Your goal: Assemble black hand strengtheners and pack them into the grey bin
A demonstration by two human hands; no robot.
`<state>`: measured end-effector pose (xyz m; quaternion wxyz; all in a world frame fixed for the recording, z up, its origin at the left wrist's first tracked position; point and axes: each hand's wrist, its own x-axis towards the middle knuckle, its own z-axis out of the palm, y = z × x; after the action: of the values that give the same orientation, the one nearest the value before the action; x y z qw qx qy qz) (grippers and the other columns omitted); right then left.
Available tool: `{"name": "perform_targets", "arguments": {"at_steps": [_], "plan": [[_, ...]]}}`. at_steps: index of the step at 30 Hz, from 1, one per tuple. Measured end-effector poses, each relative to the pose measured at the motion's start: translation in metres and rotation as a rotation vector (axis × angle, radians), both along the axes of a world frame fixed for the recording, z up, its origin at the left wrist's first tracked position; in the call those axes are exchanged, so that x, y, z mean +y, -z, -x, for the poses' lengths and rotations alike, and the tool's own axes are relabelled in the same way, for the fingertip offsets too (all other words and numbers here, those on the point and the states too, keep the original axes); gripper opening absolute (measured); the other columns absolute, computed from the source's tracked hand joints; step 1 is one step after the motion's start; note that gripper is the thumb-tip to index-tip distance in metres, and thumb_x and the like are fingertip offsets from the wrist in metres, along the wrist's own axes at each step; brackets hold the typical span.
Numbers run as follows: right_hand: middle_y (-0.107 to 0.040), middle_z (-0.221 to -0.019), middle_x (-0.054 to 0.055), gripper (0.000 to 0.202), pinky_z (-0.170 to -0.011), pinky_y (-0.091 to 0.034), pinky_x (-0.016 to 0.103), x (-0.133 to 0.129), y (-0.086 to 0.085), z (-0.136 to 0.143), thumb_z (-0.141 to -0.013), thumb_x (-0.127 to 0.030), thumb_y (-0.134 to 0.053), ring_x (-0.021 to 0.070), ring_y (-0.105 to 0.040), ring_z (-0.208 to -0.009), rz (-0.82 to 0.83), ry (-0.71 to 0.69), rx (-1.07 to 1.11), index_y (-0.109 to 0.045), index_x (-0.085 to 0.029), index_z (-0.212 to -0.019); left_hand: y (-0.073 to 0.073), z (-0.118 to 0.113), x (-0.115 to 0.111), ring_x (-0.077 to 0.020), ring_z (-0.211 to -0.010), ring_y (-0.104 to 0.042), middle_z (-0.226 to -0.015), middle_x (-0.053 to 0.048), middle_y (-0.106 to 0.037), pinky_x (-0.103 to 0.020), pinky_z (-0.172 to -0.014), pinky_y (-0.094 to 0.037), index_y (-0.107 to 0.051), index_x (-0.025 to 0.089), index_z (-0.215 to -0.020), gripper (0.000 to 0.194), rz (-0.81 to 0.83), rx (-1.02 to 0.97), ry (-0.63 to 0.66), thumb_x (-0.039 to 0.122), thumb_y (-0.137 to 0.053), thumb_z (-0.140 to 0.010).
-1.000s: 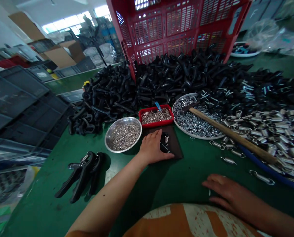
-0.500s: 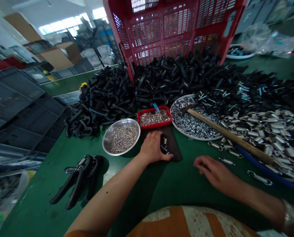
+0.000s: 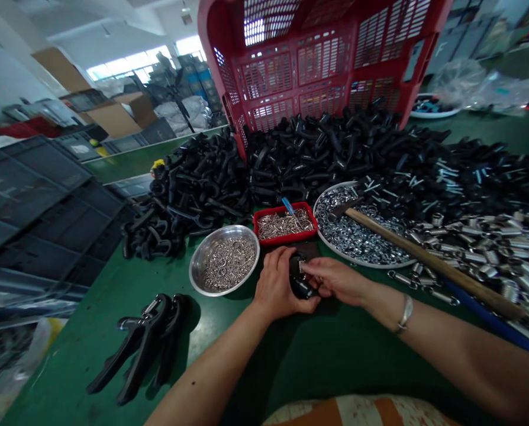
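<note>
My left hand (image 3: 276,285) is wrapped round a black hand-grip trainer (image 3: 304,288), holding it down on a dark pad (image 3: 309,248). Between its black parts a small coil spring (image 3: 300,267) shows. The fingertips of my right hand (image 3: 338,279) are pinched at that spring, close against the left hand's fingers. Part of the trainer is hidden behind both hands. Just beyond lie a red tray (image 3: 284,240) of small metal pins and a steel bowl (image 3: 194,273) of small metal pieces.
Black hand grips (image 3: 142,349) lie at the left front. A hammer (image 3: 393,239) rests across a white plate (image 3: 362,260) of metal parts and the heap of springs (image 3: 481,242) at right. Black handles (image 3: 304,160) are piled before a red crate (image 3: 282,71).
My right hand has moved left from the bare tabletop to the trainer, and its fingers now pinch the spring. My left hand still holds the trainer. The view has shifted slightly.
</note>
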<state>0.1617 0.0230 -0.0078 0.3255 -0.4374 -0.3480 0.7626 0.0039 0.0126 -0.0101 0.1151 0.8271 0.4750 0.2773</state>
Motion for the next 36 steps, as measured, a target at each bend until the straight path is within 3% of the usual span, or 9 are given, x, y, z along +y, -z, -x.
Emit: {"name": "perform_targets", "arguments": {"at_steps": [2,5,10,13,17,23,26,32,36], "plan": [[-0.046,-0.051,-0.006,0.024,-0.034,-0.020,0.012,0.001,0.003,0.008,-0.066,-0.033,-0.067,0.0017,-0.036,-0.040,-0.038,-0.001,-0.001,-0.054,-0.013,-0.070,-0.002,0.003,0.001,-0.0303,-0.114,-0.036,-0.120,-0.016,-0.041,-0.043,-0.097,-0.031,-0.035,0.011,-0.121,0.088,-0.005,-0.033,0.005,0.052,-0.066,-0.049],[-0.054,-0.064,-0.004,0.026,-0.047,-0.036,0.014,-0.001,0.008,0.021,-0.066,-0.034,-0.067,0.0040,-0.046,-0.053,-0.133,0.097,0.067,-0.056,-0.014,-0.079,-0.004,0.010,0.007,-0.0297,-0.115,-0.036,-0.119,-0.014,-0.041,-0.044,-0.098,-0.031,-0.037,0.015,-0.121,0.088,0.037,-0.076,0.030,0.054,-0.067,-0.049],[-0.058,-0.073,-0.003,0.027,-0.062,-0.040,0.019,-0.003,0.016,0.034,-0.065,-0.036,-0.069,0.0073,-0.050,-0.065,-0.232,0.240,0.141,-0.060,-0.016,-0.081,-0.005,0.014,0.020,-0.0182,-0.103,-0.048,-0.109,-0.008,-0.048,-0.034,-0.090,-0.039,-0.046,0.021,-0.112,0.035,0.119,-0.231,0.010,0.039,-0.044,-0.082],[-0.059,-0.073,-0.002,0.026,-0.063,-0.040,0.020,-0.001,0.020,0.032,-0.064,-0.034,-0.070,0.0079,-0.050,-0.065,-0.243,0.201,0.116,-0.061,-0.016,-0.078,-0.003,0.012,0.021,-0.0179,-0.103,-0.049,-0.109,-0.006,-0.051,-0.034,-0.090,-0.039,-0.048,0.022,-0.109,0.030,0.090,-0.211,0.020,0.037,-0.043,-0.084],[-0.057,-0.070,-0.003,0.024,-0.063,-0.040,0.020,-0.001,0.023,0.028,-0.062,-0.033,-0.071,0.0074,-0.049,-0.063,-0.256,0.221,0.111,-0.060,-0.016,-0.075,-0.001,0.014,0.019,-0.0194,-0.105,-0.049,-0.112,-0.006,-0.054,-0.036,-0.091,-0.038,-0.047,0.021,-0.111,0.039,0.028,-0.164,0.062,0.044,-0.048,-0.080],[-0.056,-0.063,-0.004,0.028,-0.049,-0.035,0.018,0.000,0.016,0.025,-0.061,-0.035,-0.071,0.0056,-0.047,-0.053,-0.116,0.162,0.124,-0.058,-0.015,-0.075,-0.006,0.017,0.020,-0.0239,-0.110,-0.046,-0.118,-0.010,-0.051,-0.038,-0.095,-0.036,-0.043,0.019,-0.117,0.082,0.018,-0.071,0.167,0.064,-0.063,-0.053],[-0.054,-0.059,-0.004,0.029,-0.048,-0.035,0.018,0.004,0.015,0.026,-0.063,-0.038,-0.070,0.0056,-0.046,-0.050,-0.090,0.132,0.104,-0.056,-0.015,-0.074,-0.009,0.013,0.016,-0.0290,-0.114,-0.041,-0.123,-0.013,-0.046,-0.043,-0.097,-0.032,-0.037,0.016,-0.123,0.098,0.086,0.022,0.130,0.069,-0.063,-0.044],[-0.049,-0.053,-0.005,0.030,-0.036,-0.028,0.016,0.011,0.011,0.016,-0.066,-0.040,-0.066,0.0037,-0.040,-0.042,-0.127,0.067,-0.068,-0.053,-0.014,-0.068,-0.005,0.003,0.015,-0.0301,-0.114,-0.039,-0.127,-0.014,-0.041,-0.042,-0.095,-0.034,-0.035,0.012,-0.125,0.092,0.153,0.122,0.013,0.060,-0.062,-0.051],[-0.056,-0.069,0.000,0.022,-0.044,-0.041,0.017,0.011,0.004,-0.002,-0.069,-0.031,-0.064,0.0070,-0.052,-0.054,-0.121,0.085,-0.170,-0.056,-0.014,-0.080,-0.002,0.000,0.021,-0.0312,-0.112,-0.039,-0.125,-0.013,-0.043,-0.042,-0.094,-0.034,-0.038,0.014,-0.124,0.093,0.161,0.217,0.040,0.057,-0.065,-0.046]]}}
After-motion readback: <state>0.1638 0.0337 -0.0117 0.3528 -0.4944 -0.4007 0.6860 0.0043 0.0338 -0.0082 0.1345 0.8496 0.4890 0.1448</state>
